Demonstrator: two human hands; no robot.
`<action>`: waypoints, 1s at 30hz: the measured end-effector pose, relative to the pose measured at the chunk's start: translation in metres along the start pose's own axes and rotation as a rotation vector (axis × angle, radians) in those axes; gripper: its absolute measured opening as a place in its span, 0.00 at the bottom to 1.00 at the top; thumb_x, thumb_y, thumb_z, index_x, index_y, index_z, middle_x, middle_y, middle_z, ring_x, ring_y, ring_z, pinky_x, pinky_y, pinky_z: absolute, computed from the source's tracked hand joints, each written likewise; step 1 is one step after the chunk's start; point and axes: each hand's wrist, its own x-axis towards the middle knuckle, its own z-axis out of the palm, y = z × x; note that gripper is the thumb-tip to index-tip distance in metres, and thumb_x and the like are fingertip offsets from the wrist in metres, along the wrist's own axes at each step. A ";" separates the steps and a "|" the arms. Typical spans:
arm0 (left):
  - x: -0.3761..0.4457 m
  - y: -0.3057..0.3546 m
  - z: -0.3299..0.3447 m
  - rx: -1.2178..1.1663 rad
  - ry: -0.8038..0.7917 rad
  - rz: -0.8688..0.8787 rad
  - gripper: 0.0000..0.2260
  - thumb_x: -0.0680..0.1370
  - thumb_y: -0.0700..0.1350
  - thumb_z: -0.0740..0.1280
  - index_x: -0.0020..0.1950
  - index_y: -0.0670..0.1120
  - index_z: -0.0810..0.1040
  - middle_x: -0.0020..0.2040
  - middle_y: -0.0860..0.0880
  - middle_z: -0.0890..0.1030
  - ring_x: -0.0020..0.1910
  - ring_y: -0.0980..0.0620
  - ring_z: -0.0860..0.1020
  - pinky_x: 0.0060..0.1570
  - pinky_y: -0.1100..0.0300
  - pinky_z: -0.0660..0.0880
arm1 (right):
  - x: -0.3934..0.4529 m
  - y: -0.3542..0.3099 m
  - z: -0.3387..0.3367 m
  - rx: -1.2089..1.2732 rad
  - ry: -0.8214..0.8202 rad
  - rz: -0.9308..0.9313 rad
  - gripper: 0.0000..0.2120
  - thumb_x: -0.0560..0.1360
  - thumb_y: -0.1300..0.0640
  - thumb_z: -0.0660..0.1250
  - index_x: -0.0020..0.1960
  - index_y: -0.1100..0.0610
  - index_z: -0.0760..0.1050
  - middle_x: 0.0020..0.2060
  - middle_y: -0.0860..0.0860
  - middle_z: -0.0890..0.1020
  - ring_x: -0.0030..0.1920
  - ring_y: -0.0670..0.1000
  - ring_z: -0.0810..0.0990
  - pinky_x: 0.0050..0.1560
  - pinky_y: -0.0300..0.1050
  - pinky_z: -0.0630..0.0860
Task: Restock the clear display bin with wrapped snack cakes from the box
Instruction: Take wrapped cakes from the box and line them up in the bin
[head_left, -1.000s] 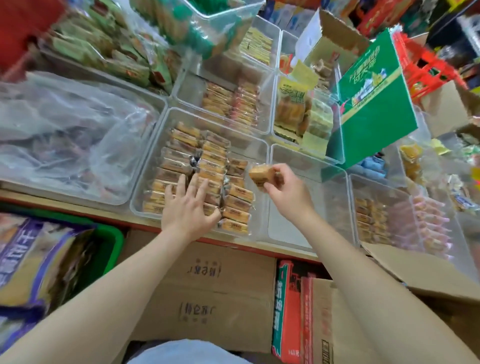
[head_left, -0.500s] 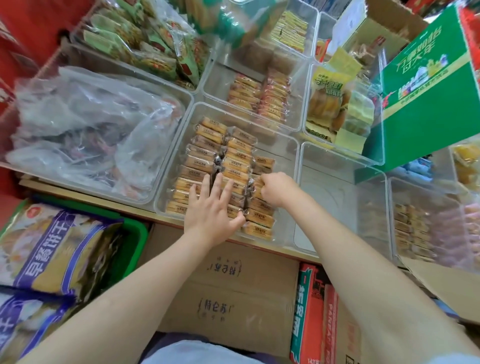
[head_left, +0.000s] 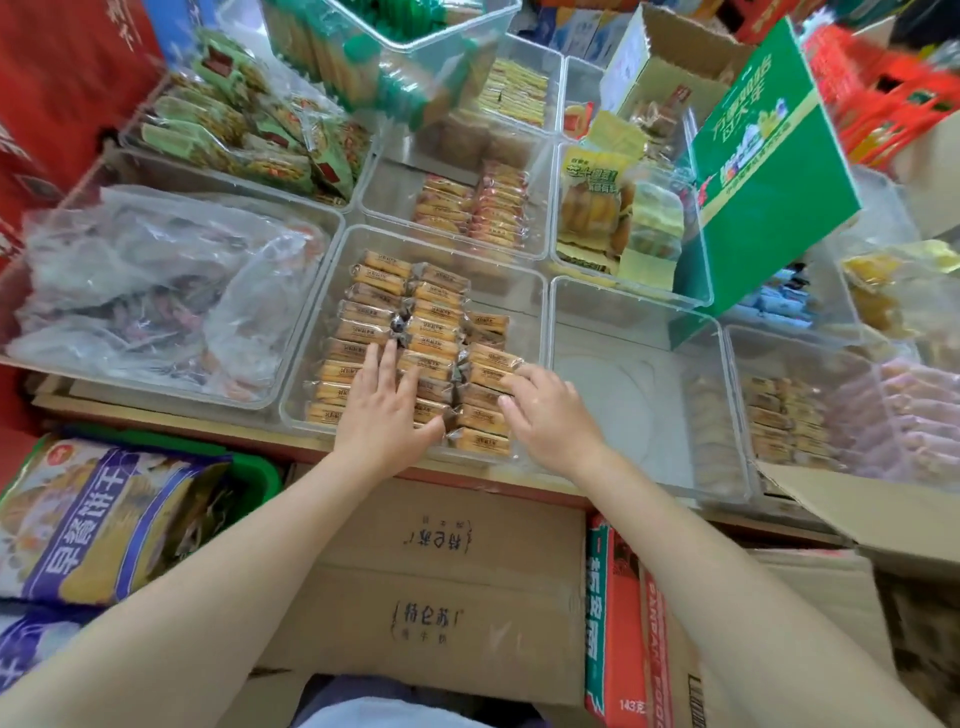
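From the head view, a clear rectangular plastic display bin (head_left: 524, 291) sits at the front edge of the shelf, its thin glossy walls rising above three columns of golden-brown wrapped snack cakes (head_left: 374, 312), each a small oblong block in crinkled see-through film. The left and middle columns run nearly to the far wall; the right column is shorter, leaving bare bin floor toward the far right corner and a narrow strip along the right wall. The left hand (head_left: 382, 415) lies flat with straight, slightly spread fingers pressing on cakes in the left and middle columns near the front rim, grasping nothing. The right hand (head_left: 548, 410) rests on the right column with fingers loosely bent over the cake tops; whether it pinches a cake I cannot tell. Just right of this bin stands another clear plastic bin (head_left: 639, 332), smooth-walled, its floor largely bare. To the left a wider clear tray holds a crumpled transparent plastic bag (head_left: 156, 280), soft and wrinkled. A green printed cardboard carton (head_left: 769, 208) leans tilted behind the right bin. Below the shelf edge, a brown corrugated cardboard box (head_left: 441, 597) with closed flaps lies under both forearms.
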 end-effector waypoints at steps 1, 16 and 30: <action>-0.007 0.006 -0.002 -0.025 0.009 -0.008 0.37 0.82 0.67 0.51 0.84 0.47 0.47 0.81 0.42 0.32 0.79 0.42 0.30 0.78 0.46 0.37 | -0.017 0.004 -0.011 0.050 0.034 -0.009 0.17 0.85 0.50 0.52 0.58 0.56 0.78 0.57 0.53 0.79 0.60 0.54 0.75 0.61 0.53 0.71; -0.214 0.374 0.042 -0.699 0.157 0.447 0.19 0.79 0.50 0.67 0.70 0.51 0.72 0.70 0.49 0.69 0.67 0.59 0.65 0.70 0.59 0.59 | -0.325 0.211 -0.082 0.344 0.708 0.348 0.25 0.85 0.51 0.56 0.29 0.50 0.65 0.23 0.44 0.68 0.26 0.47 0.69 0.28 0.45 0.63; -0.216 0.452 0.069 -0.127 0.265 0.470 0.16 0.80 0.52 0.66 0.67 0.49 0.78 0.67 0.50 0.76 0.68 0.48 0.71 0.68 0.52 0.66 | -0.350 0.402 -0.014 -0.055 -0.077 0.846 0.28 0.81 0.54 0.63 0.77 0.61 0.58 0.73 0.61 0.65 0.72 0.61 0.66 0.65 0.56 0.72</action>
